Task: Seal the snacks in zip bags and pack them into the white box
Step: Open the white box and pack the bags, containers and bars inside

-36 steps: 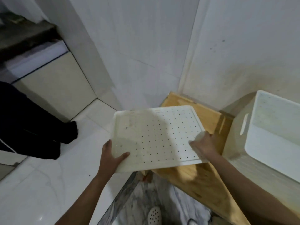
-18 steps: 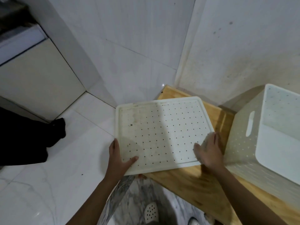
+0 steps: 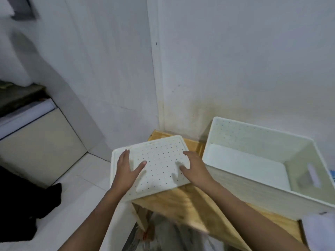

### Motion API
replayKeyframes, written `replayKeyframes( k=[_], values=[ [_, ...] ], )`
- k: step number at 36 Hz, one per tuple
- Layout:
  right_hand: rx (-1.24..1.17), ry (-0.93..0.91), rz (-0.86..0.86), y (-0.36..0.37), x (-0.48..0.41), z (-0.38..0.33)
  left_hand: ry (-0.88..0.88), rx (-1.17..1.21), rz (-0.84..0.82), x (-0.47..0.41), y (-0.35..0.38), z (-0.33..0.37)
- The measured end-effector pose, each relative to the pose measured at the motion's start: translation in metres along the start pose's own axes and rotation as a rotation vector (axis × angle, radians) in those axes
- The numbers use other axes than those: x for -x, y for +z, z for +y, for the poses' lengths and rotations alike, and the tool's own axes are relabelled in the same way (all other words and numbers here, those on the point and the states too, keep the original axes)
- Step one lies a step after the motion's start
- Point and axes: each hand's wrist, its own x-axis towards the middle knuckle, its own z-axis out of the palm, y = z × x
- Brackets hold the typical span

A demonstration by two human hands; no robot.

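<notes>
A white perforated lid (image 3: 159,163) is seen lying flat on the far left corner of a wooden desk (image 3: 183,203), with its left side overhanging the desk's left edge above the pale tiled floor (image 3: 76,187). The left hand (image 3: 126,171) is laid palm down on the lid's left part, the fingers (image 3: 125,156) spread and flat on the surface, the thumb stretched out toward the middle; nothing is gripped by it. The right hand (image 3: 193,165) is pressed on the lid's right edge, its fingers released and lying flat, with the thumb resting on the dotted top; nothing is enclosed by it either. Both forearms are seen reaching in from the near side.

The white box (image 3: 261,171), the task's container, is stood on the desk just to the right of the lid, toward the desk's far right part. It is open at the top, its walls are dotted with small holes, and a slot handle is cut into its right wall. A pale flat bottom is visible inside; no snacks or zip bags can be made out in it. Whether the lid and the box touch cannot be told.

The desk is set into a corner formed by two white walls (image 3: 235,60). A dark shape (image 3: 27,200) is seen on the floor at the left. A blurred white thing is visible at the desk's near right edge.
</notes>
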Motion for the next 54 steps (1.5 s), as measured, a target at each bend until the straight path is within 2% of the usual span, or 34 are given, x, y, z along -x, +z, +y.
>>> replayKeyframes(
  k=[3, 6, 15, 20, 26, 30, 39, 49, 54],
  values=[
    [0.055, -0.068, 0.073, -0.052, 0.045, 0.014, 0.132, 0.051, -0.036, 0.029, 0.022, 0.055],
    [0.098, -0.027, 0.156, -0.109, 0.094, 0.048, 0.245, 0.08, -0.117, 0.059, 0.063, 0.11],
    [0.148, 0.313, 0.451, -0.264, 0.263, 0.192, 0.555, 0.121, -0.417, 0.161, 0.233, 0.267],
    [0.173, 0.491, 0.575, -0.33, 0.342, 0.263, 0.656, 0.093, -0.58, 0.215, 0.326, 0.34],
    [0.133, 0.625, 0.72, -0.397, 0.395, 0.34, 0.737, 0.067, -0.708, 0.253, 0.424, 0.41],
    [0.14, 0.647, 0.74, -0.439, 0.402, 0.393, 0.76, 0.065, -0.745, 0.259, 0.488, 0.455],
    [0.166, 0.64, 0.655, -0.532, 0.369, 0.495, 0.828, -0.003, -0.736, 0.249, 0.612, 0.538],
    [0.243, 0.548, 0.589, -0.616, 0.316, 0.59, 0.778, -0.029, -0.709, 0.276, 0.716, 0.587],
    [0.34, 0.397, 0.599, -0.654, 0.287, 0.634, 0.761, -0.161, -0.63, 0.283, 0.769, 0.603]
  ],
)
